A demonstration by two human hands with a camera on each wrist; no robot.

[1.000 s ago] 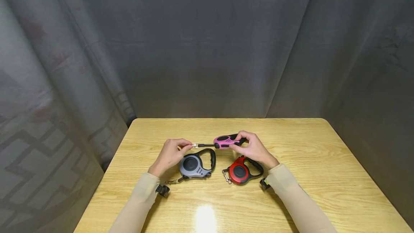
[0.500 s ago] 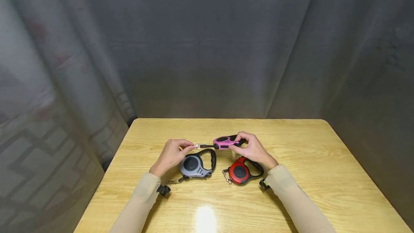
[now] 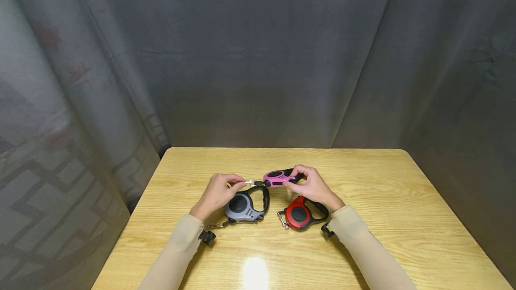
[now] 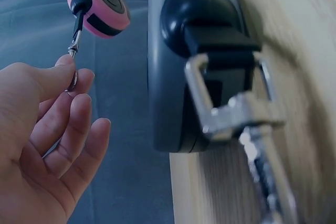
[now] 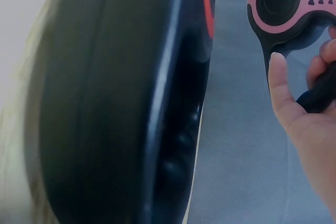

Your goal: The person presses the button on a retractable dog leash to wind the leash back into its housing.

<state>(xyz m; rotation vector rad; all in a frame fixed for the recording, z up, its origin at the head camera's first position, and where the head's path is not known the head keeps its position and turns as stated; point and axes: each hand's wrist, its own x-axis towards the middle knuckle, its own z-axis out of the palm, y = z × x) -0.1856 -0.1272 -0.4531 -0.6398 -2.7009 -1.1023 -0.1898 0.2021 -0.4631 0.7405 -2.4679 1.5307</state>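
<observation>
A pink and black retractable dog leash point(image 3: 278, 177) is held above the table between both hands. My right hand point(image 3: 311, 187) grips it at the handle; in the right wrist view the thumb point(image 5: 281, 85) lies along the black handle. With thumb and forefinger, my left hand point(image 3: 217, 193) pinches the metal snap hook point(image 3: 251, 182) on the short black strap at its left end. Nearer to me, a grey retractable leash point(image 3: 238, 205) lies on the table beside the left hand. A red retractable leash point(image 3: 298, 214) lies below the right hand.
Everything is over a light wooden table point(image 3: 363, 173). A grey curtain point(image 3: 250, 79) hangs behind it and at both sides. The grey leash's metal clip point(image 4: 241, 114) looms close in the left wrist view.
The left hand and the snap hook have moved right, towards the pink leash body. The strap showing between them has become shorter. Both hands keep their hold.
</observation>
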